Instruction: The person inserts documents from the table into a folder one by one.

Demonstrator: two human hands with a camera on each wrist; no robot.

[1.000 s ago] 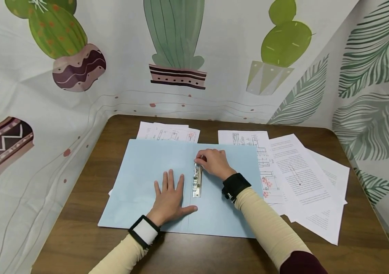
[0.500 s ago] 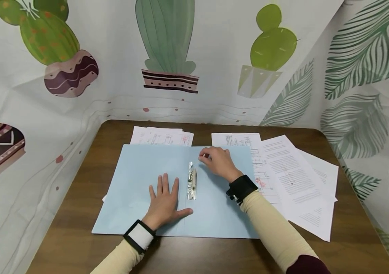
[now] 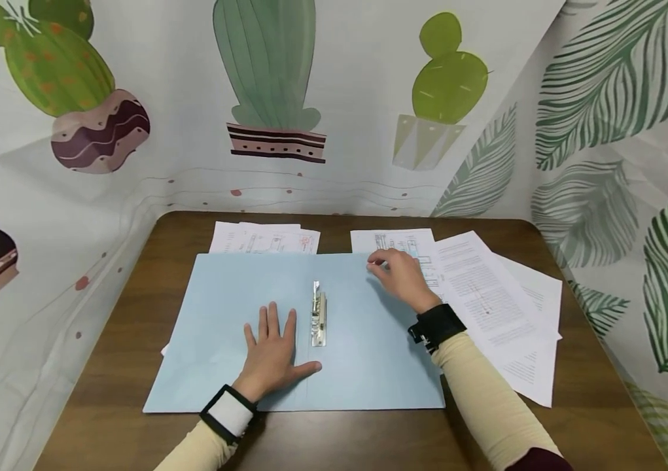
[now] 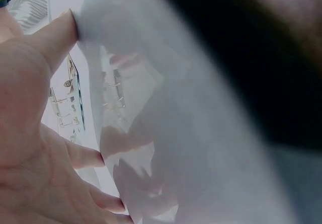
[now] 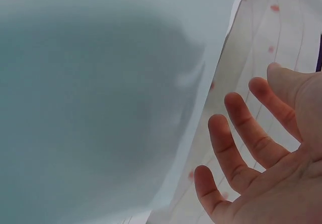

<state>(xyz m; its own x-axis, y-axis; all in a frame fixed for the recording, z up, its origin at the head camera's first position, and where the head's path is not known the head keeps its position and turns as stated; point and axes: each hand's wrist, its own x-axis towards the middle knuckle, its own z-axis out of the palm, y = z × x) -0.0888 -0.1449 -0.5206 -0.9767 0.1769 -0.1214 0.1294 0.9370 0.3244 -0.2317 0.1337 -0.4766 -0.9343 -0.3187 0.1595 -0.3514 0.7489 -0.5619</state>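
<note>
A light blue folder [image 3: 224, 284] lies spread open on the table, with a metal lever clip [image 3: 318, 319] along its middle. My left hand [image 3: 269, 365] rests flat on the folder's left half, fingers spread and thumb reaching towards the clip. In the left wrist view the clip [image 4: 64, 103] shows past that hand's thumb and fingers. Over the folder's upper right part is my right hand [image 3: 403, 280], its fingers loosely bent. The right wrist view shows the right hand [image 5: 266, 171] holding nothing, beside the pale blue surface of the folder [image 5: 90, 108].
Printed sheets [image 3: 487, 307] overlap each other right of the folder. A sheet with drawings [image 3: 381, 239] reaches under the folder's top right, and more papers [image 3: 263, 239] stick out behind its left half. Beyond the brown table [image 3: 357, 439] hangs a cactus-patterned cloth [image 3: 192, 176].
My right hand has let go of the clip's upper end and moved right, over the folder's right half. The left hand stays flat on the folder. The head view has shifted slightly.
</note>
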